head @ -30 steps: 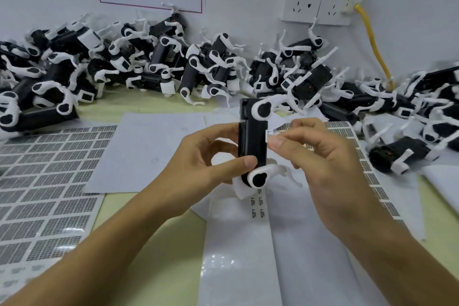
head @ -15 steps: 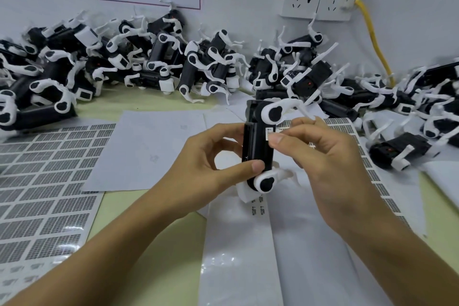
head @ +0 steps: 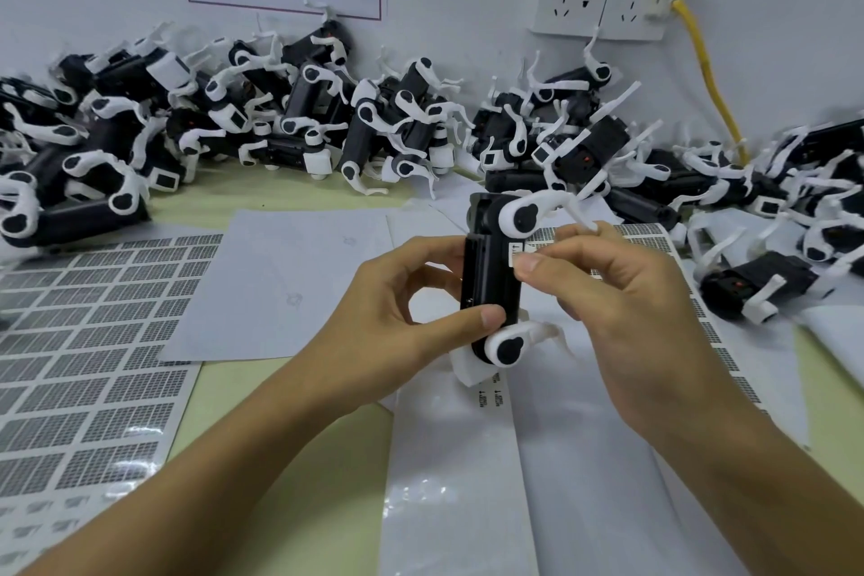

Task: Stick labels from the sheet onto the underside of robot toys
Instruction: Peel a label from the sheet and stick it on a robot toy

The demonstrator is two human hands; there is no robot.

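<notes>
A black-and-white robot toy (head: 491,281) is held upright above the bench (head: 290,196) by the left hand (head: 402,318), whose fingers are curled round its body, the thumb pressed across the lower front. A small white label (head: 515,254) is now laid against the toy's dark face, just beyond the tip of the right thumb. A second ago it was still carried clear of the toy, pinched by the right hand (head: 622,295); since then it has been brought onto the surface. The right fingers remain closed on the label's outer edge, so it appears placed but not yet pressed flat. The label sheet (head: 631,239) lies behind the right fingers, and a pile of toys (head: 374,117) is heaped well beyond both hands.
</notes>
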